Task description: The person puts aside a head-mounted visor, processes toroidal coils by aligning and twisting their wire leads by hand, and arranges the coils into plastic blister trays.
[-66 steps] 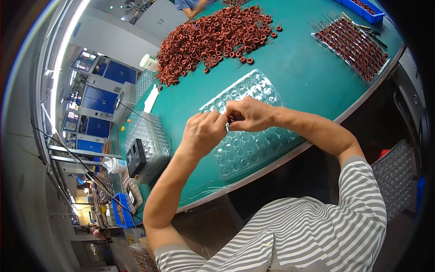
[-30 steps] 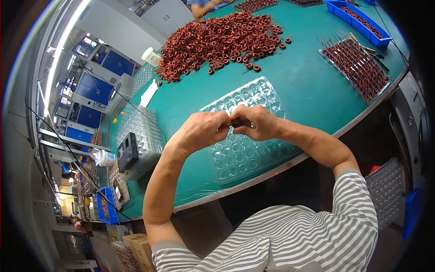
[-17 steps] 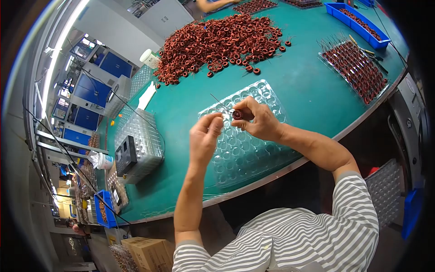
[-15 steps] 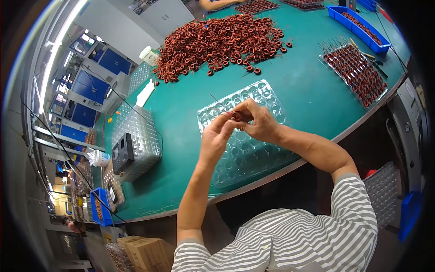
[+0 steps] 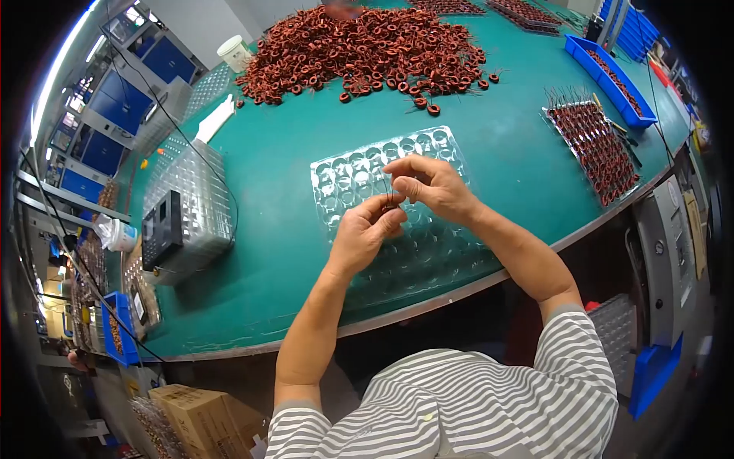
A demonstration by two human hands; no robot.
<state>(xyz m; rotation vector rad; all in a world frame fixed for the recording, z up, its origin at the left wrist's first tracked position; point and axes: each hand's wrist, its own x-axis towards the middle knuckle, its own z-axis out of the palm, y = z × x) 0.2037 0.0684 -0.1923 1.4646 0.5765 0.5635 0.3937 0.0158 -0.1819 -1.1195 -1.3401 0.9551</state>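
A small dark red ring coil (image 5: 392,205) with thin wire leads pointing up is pinched between the thumb and fingers of my left hand (image 5: 364,233). Just above and right of it, my right hand (image 5: 434,187) is curled, thumb and forefinger close together by the leads; whether they grip a wire is too small to tell. Both hands are over a clear plastic tray (image 5: 331,181) with round pockets, lying on the green table (image 5: 267,183). Beyond the tray spreads a large heap of red ring coils (image 5: 367,50) with wire leads.
A filled coil tray (image 5: 592,149) and a blue bin (image 5: 612,80) are at the right. Stacked clear trays (image 5: 202,199) with a black device (image 5: 162,229) stand at the left, near a white cup (image 5: 234,53). A cardboard box (image 5: 200,421) is below the table edge.
The coil has passed from my right hand to my left. My right hand has shifted off the ring toward its leads. The view has turned, so the table's contents appear shifted.
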